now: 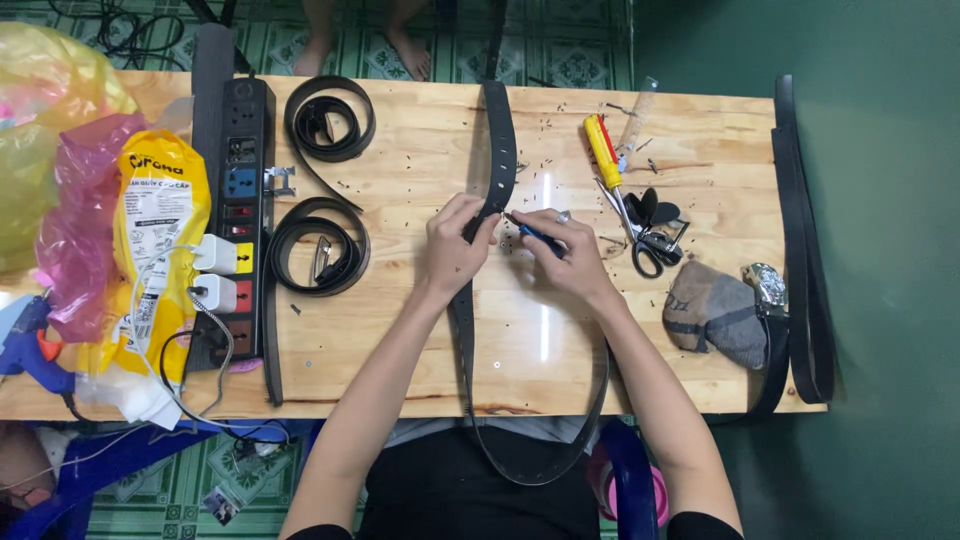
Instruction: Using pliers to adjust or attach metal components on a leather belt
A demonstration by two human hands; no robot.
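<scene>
A long black belt [497, 140] with punched holes runs from the table's far edge down across the wood and loops off the near edge into my lap. My left hand [455, 245] pinches the belt at mid-table. My right hand [568, 250] holds a blue pen [533, 233] like a writing tool, its tip touching the belt just beside my left fingers.
Two coiled black belts [325, 125] [318, 250] lie left of centre beside a black power strip [238, 200] with white chargers. A yellow-handled screwdriver [603, 150], scissors [640, 235], a grey cloth [715, 310] and another belt [800, 250] sit right. Plastic bags [90, 200] crowd the left. Bare feet of another person [410, 50] stand beyond.
</scene>
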